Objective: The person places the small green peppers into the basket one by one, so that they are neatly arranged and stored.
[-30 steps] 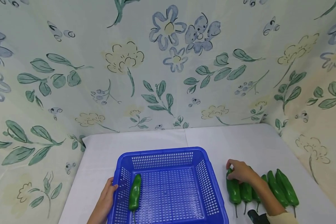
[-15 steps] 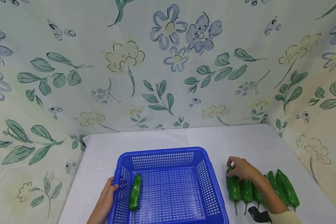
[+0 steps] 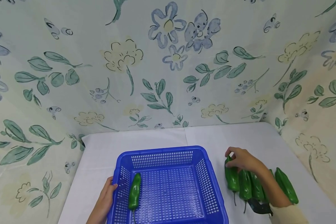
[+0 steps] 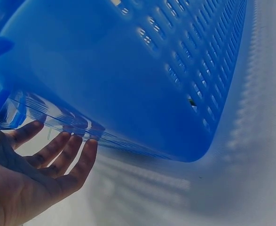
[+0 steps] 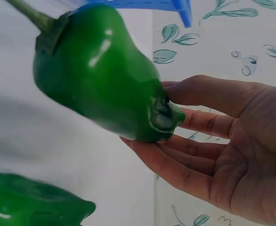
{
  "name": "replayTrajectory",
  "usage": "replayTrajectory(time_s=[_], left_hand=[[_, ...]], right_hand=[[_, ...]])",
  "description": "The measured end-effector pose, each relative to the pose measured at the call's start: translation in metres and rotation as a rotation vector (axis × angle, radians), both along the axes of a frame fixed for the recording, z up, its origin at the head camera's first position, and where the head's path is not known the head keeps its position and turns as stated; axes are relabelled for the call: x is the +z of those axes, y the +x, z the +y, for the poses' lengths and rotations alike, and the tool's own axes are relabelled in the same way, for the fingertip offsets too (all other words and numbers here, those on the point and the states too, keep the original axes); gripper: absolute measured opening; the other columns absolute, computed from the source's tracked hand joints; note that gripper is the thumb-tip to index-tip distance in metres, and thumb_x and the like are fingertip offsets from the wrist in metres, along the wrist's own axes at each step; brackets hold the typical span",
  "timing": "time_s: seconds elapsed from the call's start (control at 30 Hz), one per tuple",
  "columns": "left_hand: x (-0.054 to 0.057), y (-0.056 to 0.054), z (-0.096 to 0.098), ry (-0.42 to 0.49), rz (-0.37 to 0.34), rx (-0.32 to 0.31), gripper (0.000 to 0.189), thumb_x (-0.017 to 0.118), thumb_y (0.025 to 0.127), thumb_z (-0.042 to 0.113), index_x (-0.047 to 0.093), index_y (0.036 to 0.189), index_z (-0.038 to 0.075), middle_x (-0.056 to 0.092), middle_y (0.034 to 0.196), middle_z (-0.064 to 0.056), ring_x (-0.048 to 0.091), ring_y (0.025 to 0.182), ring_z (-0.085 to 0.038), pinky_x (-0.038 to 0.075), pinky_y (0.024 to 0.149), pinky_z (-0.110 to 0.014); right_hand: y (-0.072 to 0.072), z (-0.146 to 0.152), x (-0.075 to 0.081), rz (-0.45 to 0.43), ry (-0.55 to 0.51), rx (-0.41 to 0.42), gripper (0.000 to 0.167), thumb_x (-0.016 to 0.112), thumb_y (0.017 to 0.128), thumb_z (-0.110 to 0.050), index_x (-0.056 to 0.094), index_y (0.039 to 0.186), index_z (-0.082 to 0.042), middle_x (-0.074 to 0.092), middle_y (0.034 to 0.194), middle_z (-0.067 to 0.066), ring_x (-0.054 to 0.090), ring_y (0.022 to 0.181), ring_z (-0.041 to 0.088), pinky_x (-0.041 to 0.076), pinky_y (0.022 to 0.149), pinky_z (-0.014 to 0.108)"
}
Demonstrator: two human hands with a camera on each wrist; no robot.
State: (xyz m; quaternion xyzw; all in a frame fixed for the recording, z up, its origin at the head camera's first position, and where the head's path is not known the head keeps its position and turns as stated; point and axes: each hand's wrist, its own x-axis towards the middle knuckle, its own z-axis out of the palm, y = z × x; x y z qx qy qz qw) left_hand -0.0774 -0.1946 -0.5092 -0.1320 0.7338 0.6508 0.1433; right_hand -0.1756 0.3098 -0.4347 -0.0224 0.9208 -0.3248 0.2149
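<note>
In the head view, my right hand [image 3: 245, 161] pinches a long green chili pepper [image 3: 231, 179] by its tip, thumb on one side and fingers on the other. Seen from the right wrist, this pepper [image 5: 95, 70] points its stem away from the hand and has a dark, pale-edged mark near the tip. My left hand [image 3: 104, 199] holds the left side of a blue plastic basket [image 3: 168, 151], thumb at the rim; from the left wrist, several bent fingers [image 4: 88, 153] touch its outer wall. One green pepper [image 3: 134, 193] lies inside the basket, along its left side.
Several more green peppers [image 3: 245, 185] lie in a row on the white tablecloth [image 3: 212, 137], partly hidden by the right forearm. A black strap piece [image 3: 259, 207] sits at the right wrist. Floral cloth [image 3: 156, 77] hangs behind the table and along both sides.
My right hand has moved away from me with the pinched pepper, which now sits farther back than its neighbours. The left hand and the basket have stayed put.
</note>
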Motion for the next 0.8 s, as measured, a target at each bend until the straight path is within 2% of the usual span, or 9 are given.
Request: replayTrajectory(time_s=[0.47, 0.8], left_hand=[[-0.001, -0.001, 0.000, -0.001, 0.026, 0.000, 0.044, 0.027, 0.106, 0.020, 0.024, 0.148, 0.005, 0.043, 0.134, -0.031, 0.066, 0.099, -0.032, 0.062, 0.071, -0.049], [0.001, 0.000, 0.000, 0.018, 0.013, 0.006, 0.043, 0.027, 0.106, 0.020, 0.026, 0.147, 0.006, 0.043, 0.134, -0.031, 0.066, 0.097, -0.032, 0.062, 0.070, -0.049]], right_hand=[[-0.005, -0.025, 0.040, 0.049, -0.099, 0.082, 0.037, 0.073, 0.085, -0.005, 0.055, 0.115, 0.007, 0.064, 0.087, 0.013, 0.066, 0.071, 0.021, 0.063, 0.062, 0.039], [-0.008, -0.050, 0.051, 0.084, -0.138, 0.127, 0.038, 0.074, 0.085, -0.007, 0.056, 0.116, 0.006, 0.065, 0.090, 0.015, 0.068, 0.071, 0.021, 0.063, 0.062, 0.038]])
